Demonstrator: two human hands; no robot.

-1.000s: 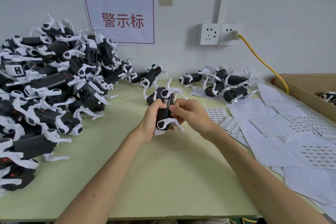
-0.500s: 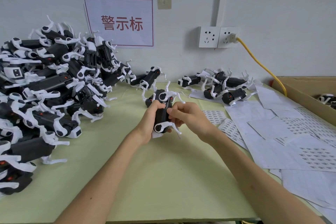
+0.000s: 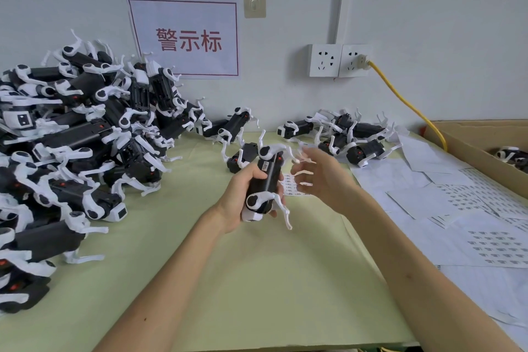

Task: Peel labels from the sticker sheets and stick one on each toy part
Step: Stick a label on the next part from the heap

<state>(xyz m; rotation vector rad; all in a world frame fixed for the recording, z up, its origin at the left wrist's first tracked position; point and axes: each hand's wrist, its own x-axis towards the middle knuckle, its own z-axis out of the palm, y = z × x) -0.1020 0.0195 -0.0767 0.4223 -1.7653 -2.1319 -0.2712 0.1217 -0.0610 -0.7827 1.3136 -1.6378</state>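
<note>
While only the head view is supplied, all entries below rest on it.

Head view, hidden or unclear: right hand [image 3: 320,177] is motion-blurred; its fingers are spread apart and grip nothing that can be made out. It hovers just right of the held toy, not touching it.
Left hand [image 3: 243,191]: wrapped around the black toy part [image 3: 267,180], which stands roughly upright above the table [image 3: 257,280], white legs sticking out at top and bottom.
Label on toy: a small white label [image 3: 264,166] sits on the upper body; its print is too small to read.
Sticker sheets [image 3: 485,237]: spread over the right side of the table, partly cut off by the frame edge; rows of tiny labels, unreadable. One small sheet [image 3: 291,184] lies behind the hands, partly hidden.
Pile of toys [image 3: 71,151]: heaped on the left, cut off at the edge.
Smaller group [image 3: 343,137]: by the wall, right of centre.
Cardboard box [image 3: 485,140]: far right, contents largely out of frame.
Wall sign [image 3: 185,37]: red characters "警示标".
Yellow cable [image 3: 408,106]: plugged into the wall socket [image 3: 340,60].
</note>
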